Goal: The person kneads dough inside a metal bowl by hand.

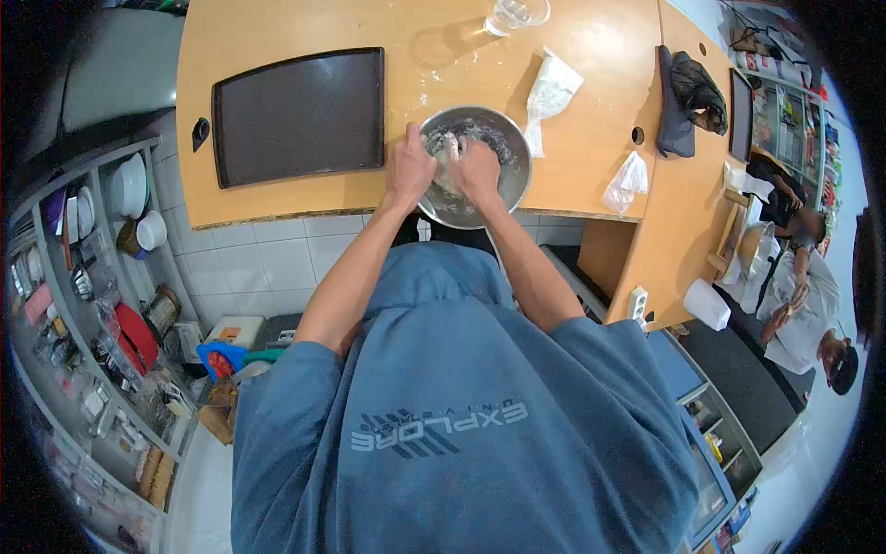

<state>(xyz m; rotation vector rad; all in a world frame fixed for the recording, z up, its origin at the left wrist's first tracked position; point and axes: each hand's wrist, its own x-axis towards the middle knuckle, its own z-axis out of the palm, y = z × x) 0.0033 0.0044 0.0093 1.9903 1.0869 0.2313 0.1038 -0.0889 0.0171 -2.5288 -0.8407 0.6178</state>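
Observation:
A round metal mixing bowl [523, 175] sits at the front edge of the wooden table, with pale flour smeared on its inner wall. My left hand [411, 168] is closed around the bowl's left rim, thumb up. Inside the bowl, my right hand [474, 170] has its fingers curled down into a whitish, dough-like mixture [445, 159]. The fingertips are partly hidden by the hand and the mixture. To the right of the bowl lies a crumpled bag of white powder [554, 88].
A dark baking tray [300, 118] lies left of the bowl. Farther back stands a clear container [517, 13] of liquid. A small plastic bag [628, 183] rests near the right edge. Shelves [101, 314] line the left; people [798, 295] are at the right.

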